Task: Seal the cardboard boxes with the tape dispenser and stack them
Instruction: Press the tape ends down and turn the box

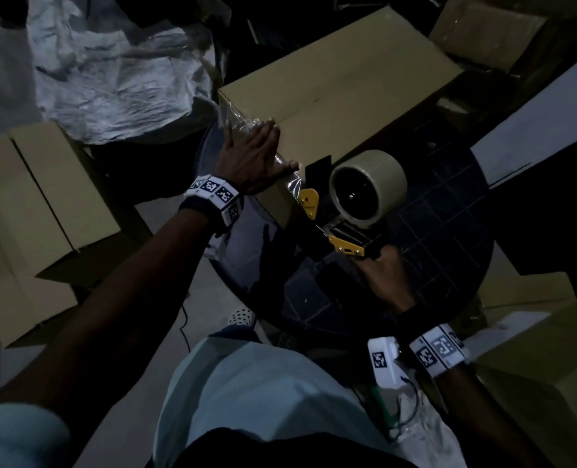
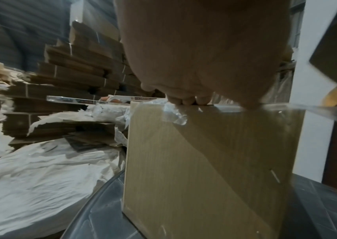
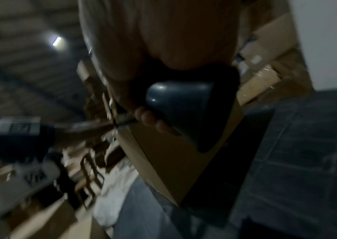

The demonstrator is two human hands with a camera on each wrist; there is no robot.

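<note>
Your left hand (image 1: 253,160) lies flat, fingers spread, pressing the clear tape (image 1: 288,177) onto the top of the cardboard box (image 1: 334,96) at its near corner. Your right hand (image 1: 383,275) wraps the handle of the tape dispenser (image 1: 358,197), just off the box's near edge, with tape stretched between. The box stands on the dark round table (image 1: 449,214). You're finishing this strip, I'd say; next comes cutting the tape against the blade.
</note>
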